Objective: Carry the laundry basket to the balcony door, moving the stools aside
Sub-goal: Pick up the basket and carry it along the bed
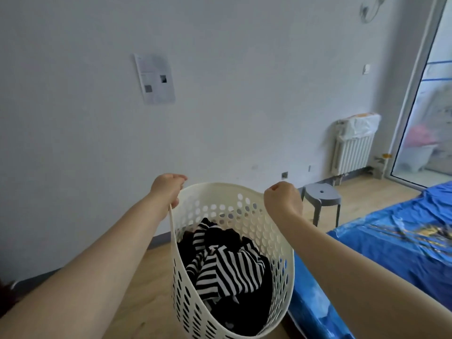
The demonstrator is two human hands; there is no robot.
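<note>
I hold a cream perforated laundry basket point(271, 243) in front of me, lifted off the wooden floor. Black-and-white striped clothes point(225, 265) lie inside it. My left hand point(168, 189) grips the rim on the left side and my right hand point(282, 198) grips the rim on the right. A grey round stool point(322, 196) stands on the floor just beyond the basket, to the right, near the bed corner. The glass balcony door point(425, 113) is at the far right.
A bed with a blue plastic cover point(396, 238) fills the right side. A white radiator point(352, 152) with a bag on top stands against the wall beside the door. A sheet of paper point(155, 78) hangs on the white wall ahead.
</note>
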